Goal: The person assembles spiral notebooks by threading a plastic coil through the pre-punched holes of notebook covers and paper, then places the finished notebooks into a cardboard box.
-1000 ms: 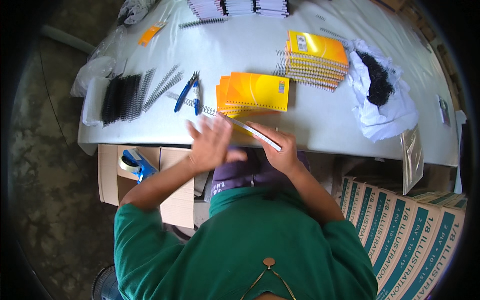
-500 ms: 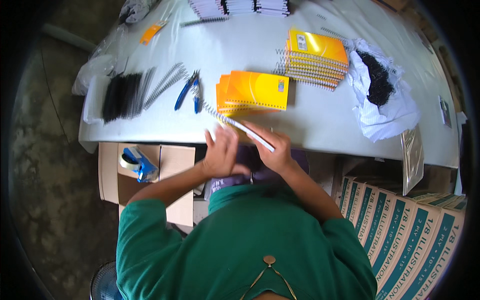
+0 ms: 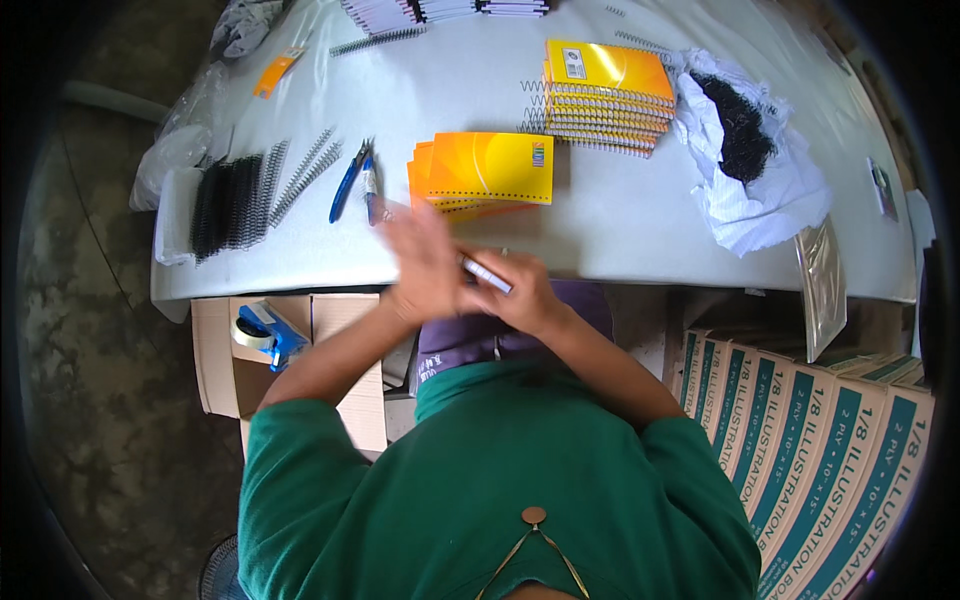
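My right hand (image 3: 528, 290) is closed around a small notebook (image 3: 487, 275), held nearly edge-on above my lap near the table's front edge. My left hand (image 3: 418, 258) is blurred, its fingers stretched out and apart, passing across the notebook's left end. It hides most of the notebook, and any wire coil on its edge cannot be seen. Just beyond lies a stack of yellow-orange notebooks (image 3: 490, 168) with punched holes along the near edge. Blue-handled pliers (image 3: 348, 185) and another blue-handled tool (image 3: 370, 183) lie left of the stack.
Loose spiral coils (image 3: 240, 200) lie at the left. Coil-bound notebooks (image 3: 610, 98) are stacked at the back right, beside white wrapping with black wire bits (image 3: 735, 130). A tape dispenser (image 3: 270, 335) rests on an open carton (image 3: 215, 360). Several cartons (image 3: 800, 430) stand at lower right.
My left hand has moved up and right, over the notebook's left end, covering the coil that stuck out there before. My right hand keeps its hold, slightly lower left. The whole view has shifted a little.
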### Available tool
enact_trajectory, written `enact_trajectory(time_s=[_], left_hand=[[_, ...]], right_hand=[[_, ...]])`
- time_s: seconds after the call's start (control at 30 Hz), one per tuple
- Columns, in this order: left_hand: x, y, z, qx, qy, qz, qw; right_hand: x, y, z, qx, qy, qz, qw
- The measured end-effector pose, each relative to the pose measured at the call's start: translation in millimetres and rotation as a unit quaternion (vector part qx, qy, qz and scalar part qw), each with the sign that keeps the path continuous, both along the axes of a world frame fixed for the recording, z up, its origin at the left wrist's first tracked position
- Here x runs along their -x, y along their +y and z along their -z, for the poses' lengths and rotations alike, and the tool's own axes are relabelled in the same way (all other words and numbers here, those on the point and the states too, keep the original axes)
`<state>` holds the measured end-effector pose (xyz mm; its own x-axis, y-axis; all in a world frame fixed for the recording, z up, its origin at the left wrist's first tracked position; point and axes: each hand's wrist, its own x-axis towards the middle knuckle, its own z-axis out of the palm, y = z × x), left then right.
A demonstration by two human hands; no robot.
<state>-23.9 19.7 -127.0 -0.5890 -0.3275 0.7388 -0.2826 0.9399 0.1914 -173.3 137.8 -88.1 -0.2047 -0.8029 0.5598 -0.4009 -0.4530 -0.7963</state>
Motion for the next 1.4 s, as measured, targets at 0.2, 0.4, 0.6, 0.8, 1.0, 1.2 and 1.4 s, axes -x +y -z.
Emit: enact_trajectory(time_s=[0.2, 0.4, 0.6, 0.8, 1.0, 1.2, 1.4], left_hand=[[-0.1, 4.4, -7.8, 0.159, -0.113, 0.170, 0.966], [8.0, 54.2, -31.6, 0.103, -0.109, 0.163, 0.975], [33.8, 55.0, -77.1, -0.048, -0.179, 0.092, 0.978], [46.3, 39.1, -121.4, -0.049, -0.182, 0.112, 0.976], [56.2, 31.9, -142.3, 0.022, -0.249, 0.145, 0.957], [66.6, 25.0, -161.3, 0.033, -0.257, 0.154, 0.954], [121.7, 35.8, -181.4, -0.329, 0.155, 0.099, 0.926]], right_hand=[[8.2, 0.5, -2.6, -0.029, 0.057, -0.035, 0.997], [14.7, -8.2, -13.5, -0.038, -0.123, -0.050, 0.990], [19.2, -6.1, -3.2, -0.021, -0.087, -0.060, 0.994], [18.0, -10.8, -5.4, -0.068, -0.114, -0.043, 0.990], [17.9, -12.2, -4.5, -0.061, -0.114, -0.038, 0.991], [22.4, -8.6, -21.2, -0.059, -0.179, -0.055, 0.981], [81.6, -15.2, -79.8, 0.167, -0.278, 0.096, 0.941]])
